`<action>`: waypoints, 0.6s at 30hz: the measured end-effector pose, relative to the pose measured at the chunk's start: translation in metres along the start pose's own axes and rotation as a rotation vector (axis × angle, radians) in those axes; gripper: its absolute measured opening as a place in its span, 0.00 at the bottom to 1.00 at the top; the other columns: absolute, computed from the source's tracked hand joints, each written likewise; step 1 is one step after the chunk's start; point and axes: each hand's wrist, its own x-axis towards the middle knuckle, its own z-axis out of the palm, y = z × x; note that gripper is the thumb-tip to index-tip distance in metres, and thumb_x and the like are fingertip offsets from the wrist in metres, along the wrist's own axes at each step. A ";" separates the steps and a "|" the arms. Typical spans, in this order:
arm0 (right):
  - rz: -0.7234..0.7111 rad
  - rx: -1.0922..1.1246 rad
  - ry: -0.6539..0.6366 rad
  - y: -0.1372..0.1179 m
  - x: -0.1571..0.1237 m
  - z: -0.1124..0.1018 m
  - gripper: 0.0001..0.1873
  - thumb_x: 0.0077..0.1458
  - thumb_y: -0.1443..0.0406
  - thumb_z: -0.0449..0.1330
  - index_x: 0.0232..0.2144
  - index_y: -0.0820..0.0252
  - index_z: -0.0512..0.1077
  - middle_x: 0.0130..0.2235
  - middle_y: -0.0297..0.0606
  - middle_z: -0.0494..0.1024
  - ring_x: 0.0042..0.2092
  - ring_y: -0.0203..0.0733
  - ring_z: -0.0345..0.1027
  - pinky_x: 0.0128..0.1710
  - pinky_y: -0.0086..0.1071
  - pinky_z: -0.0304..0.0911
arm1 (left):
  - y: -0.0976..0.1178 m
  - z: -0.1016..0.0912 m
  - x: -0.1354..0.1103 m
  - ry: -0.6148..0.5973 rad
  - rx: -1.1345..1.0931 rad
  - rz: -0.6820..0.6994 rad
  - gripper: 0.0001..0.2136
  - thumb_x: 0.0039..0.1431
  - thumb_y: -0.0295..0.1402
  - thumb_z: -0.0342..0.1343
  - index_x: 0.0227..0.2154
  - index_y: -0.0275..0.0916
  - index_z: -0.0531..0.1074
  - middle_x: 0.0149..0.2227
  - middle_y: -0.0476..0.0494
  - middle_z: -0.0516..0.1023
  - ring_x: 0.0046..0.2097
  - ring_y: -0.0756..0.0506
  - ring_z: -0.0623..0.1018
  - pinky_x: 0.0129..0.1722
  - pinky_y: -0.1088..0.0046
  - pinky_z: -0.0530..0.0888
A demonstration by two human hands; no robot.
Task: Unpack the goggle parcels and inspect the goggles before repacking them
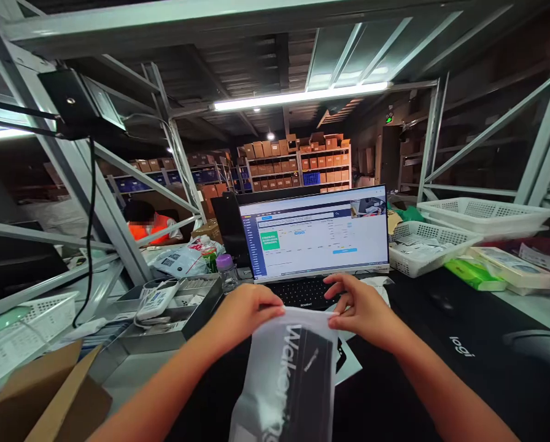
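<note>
Head view: left hand [250,310] and right hand [362,310], each grip pinched on the top edge of a white plastic bag [275,393] over the tabletop [441,368], before the laptop [314,233]. Dark box [309,374] inside. Film likely light, slippery; best held at the edge corners.

Outstretched, the left hand [248,311] and right hand [363,309] pinch closed.

Free: bare black desk mat [441,380] right of the white printed plastic bag [270,344], bar one black mouse [441,302]. Obstacles: open laptop [314,230] ahead, white perforated plastic baskets [429,245] far right, grey metal tray [164,334] left.
</note>
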 end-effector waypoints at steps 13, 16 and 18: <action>-0.183 -0.387 -0.115 0.015 0.008 0.005 0.21 0.51 0.74 0.59 0.46 0.50 0.76 0.52 0.38 0.70 0.40 0.36 0.69 0.36 0.31 0.69 | -0.036 0.035 -0.006 0.136 -0.595 -0.218 0.23 0.53 0.57 0.56 0.32 0.39 0.67 0.27 0.52 0.69 0.29 0.49 0.73 0.32 0.71 0.70; -0.162 -0.465 -0.148 0.008 0.003 0.014 0.10 0.54 0.68 0.64 0.40 0.52 0.78 0.49 0.37 0.72 0.40 0.38 0.71 0.37 0.32 0.70 | -0.035 0.051 -0.011 0.198 -0.701 -0.257 0.23 0.54 0.58 0.55 0.33 0.39 0.64 0.27 0.54 0.68 0.28 0.49 0.74 0.32 0.72 0.70; -0.174 -0.605 -0.103 0.003 0.002 0.021 0.07 0.56 0.68 0.64 0.38 0.54 0.77 0.45 0.36 0.75 0.40 0.40 0.72 0.40 0.35 0.70 | -0.034 0.055 -0.013 0.226 -0.741 -0.269 0.24 0.54 0.58 0.56 0.33 0.39 0.64 0.27 0.54 0.68 0.29 0.49 0.75 0.32 0.73 0.70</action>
